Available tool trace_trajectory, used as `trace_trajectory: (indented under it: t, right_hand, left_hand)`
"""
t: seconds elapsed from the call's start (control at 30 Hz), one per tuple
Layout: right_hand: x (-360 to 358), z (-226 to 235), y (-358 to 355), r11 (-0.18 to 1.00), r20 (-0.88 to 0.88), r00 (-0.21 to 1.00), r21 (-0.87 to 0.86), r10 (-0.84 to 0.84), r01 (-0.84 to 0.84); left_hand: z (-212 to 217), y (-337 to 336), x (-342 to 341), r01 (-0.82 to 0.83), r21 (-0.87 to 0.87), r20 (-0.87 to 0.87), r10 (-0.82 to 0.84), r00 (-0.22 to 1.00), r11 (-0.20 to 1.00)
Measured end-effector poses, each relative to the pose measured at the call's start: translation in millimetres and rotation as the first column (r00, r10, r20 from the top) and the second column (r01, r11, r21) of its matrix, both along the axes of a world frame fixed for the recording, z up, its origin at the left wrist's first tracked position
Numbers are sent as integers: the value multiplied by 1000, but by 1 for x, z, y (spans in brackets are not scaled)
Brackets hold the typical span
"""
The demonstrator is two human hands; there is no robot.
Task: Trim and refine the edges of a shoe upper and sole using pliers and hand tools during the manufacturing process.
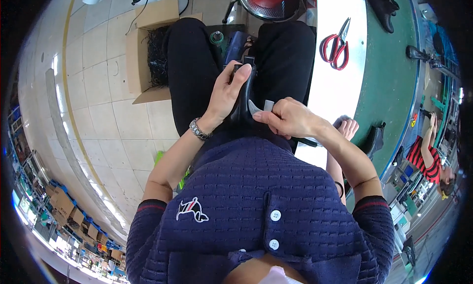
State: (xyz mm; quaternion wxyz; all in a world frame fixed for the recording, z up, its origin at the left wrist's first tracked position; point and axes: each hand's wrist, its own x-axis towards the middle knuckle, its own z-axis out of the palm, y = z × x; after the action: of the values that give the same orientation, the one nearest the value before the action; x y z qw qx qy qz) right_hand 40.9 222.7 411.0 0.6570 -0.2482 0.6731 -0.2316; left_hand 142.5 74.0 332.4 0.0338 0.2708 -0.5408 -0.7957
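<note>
A black glossy shoe or boot point(243, 99) lies across my lap, its block-like heel end pointing away from me. My left hand point(227, 89) is closed around it near that end, thumb on top. My right hand point(290, 117) is closed beside the shoe's right side, thumb stretched toward it. From its fingers sticks a pale curved piece point(253, 108) that looks like a blade, its tip at or near the shoe; I cannot tell if they touch. A short grey strip point(268, 105) shows above the fingers. Below the hand a dark handle-like end point(308, 142) sticks out.
Red-handled scissors point(336, 47) lie on the white tabletop point(340, 87) at right. Beyond runs a green conveyor point(394, 62) with black boots point(382, 8). Another person's hand point(347, 127) rests at the table's edge. An open carton point(140, 62) with black scraps stands left.
</note>
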Motion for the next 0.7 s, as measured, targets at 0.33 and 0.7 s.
trace_trajectory:
  t: [0.33,0.7]
  right_hand:
    - [20,-13,4,974,-1,974,-35,-225,225]
    - [16,17,3,989,-541,829,46,141,-138]
  left_hand:
    - [-11,-3,-20,-117,14,89,115,989,993]
    - [-18,-11,-26,-23,202,61,11,998,979]
